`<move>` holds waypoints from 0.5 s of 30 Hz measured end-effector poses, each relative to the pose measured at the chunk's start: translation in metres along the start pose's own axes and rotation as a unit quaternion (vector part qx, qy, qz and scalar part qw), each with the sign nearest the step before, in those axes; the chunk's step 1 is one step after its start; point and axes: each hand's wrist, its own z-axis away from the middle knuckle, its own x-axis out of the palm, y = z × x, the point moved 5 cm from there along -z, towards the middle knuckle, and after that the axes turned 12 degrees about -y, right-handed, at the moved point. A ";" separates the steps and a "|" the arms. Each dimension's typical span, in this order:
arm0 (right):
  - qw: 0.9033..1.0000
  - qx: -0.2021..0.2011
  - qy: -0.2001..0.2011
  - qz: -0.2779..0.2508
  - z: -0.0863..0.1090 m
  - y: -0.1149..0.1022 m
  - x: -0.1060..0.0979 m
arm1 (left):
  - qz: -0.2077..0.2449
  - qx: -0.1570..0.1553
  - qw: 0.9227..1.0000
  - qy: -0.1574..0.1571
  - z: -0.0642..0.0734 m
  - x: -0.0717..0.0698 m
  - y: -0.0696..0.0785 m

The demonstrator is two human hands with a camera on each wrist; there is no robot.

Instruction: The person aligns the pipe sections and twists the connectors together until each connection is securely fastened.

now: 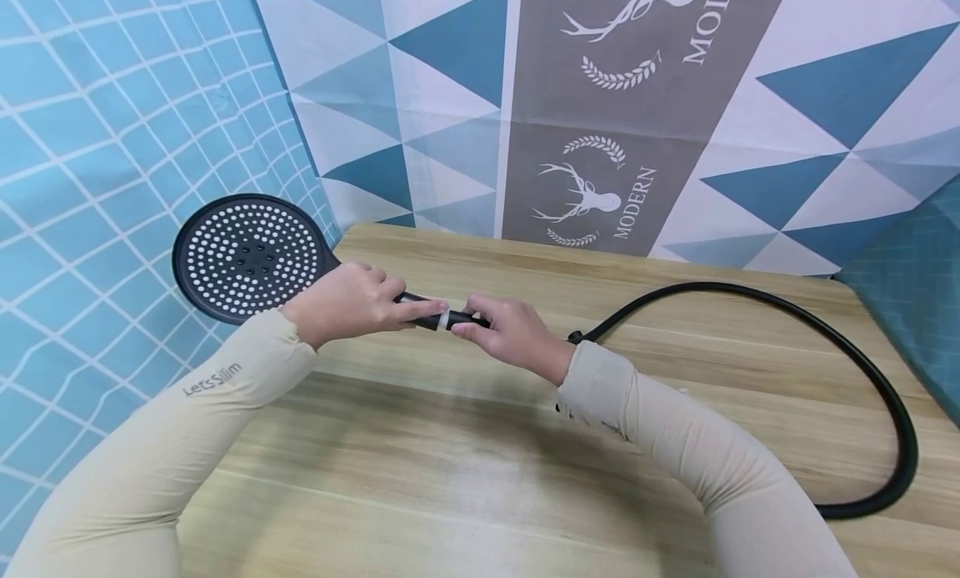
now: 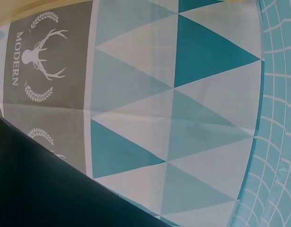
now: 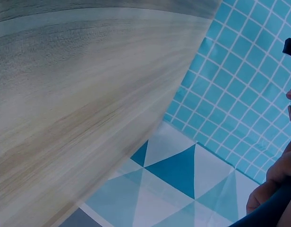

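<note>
A black round shower head (image 1: 251, 261) with pale nozzle holes is held up above the table, its face towards the head camera. My left hand (image 1: 356, 303) grips its handle (image 1: 427, 318), the index finger stretched along it. A pale band circles the handle's lower end. At that end my right hand (image 1: 513, 332) pinches a short black piece between thumb and fingers; whether it is the hose's end cannot be told. In the right wrist view, curled fingers (image 3: 273, 189) show at the right edge. A large dark shape (image 2: 55, 189) fills the left wrist view's lower left corner.
A black hose (image 1: 892, 403) loops across the right side of the wooden table (image 1: 450, 478). One fitting (image 1: 576, 337) shows beside my right wrist; the hose also runs behind my right forearm. Blue tiled sheeting (image 1: 97, 144) rises on the left, triangle-patterned sheeting (image 1: 450, 27) behind.
</note>
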 end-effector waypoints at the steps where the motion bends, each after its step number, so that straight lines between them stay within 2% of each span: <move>1: 1.000 0.002 -0.003 -0.003 0.000 0.000 0.000 | 0.001 0.001 1.000 0.003 0.000 0.000 0.000; 5: 0.999 0.015 -0.017 -0.023 -0.001 -0.001 0.000 | 0.000 0.002 1.000 0.009 0.001 0.000 0.000; 12: 0.993 0.055 -0.045 -0.093 0.000 -0.001 0.002 | -0.007 0.003 1.000 0.006 0.002 0.000 0.001; 15: 0.992 0.057 -0.049 -0.098 -0.001 -0.002 0.002 | -0.001 0.002 1.000 0.014 0.003 0.000 0.001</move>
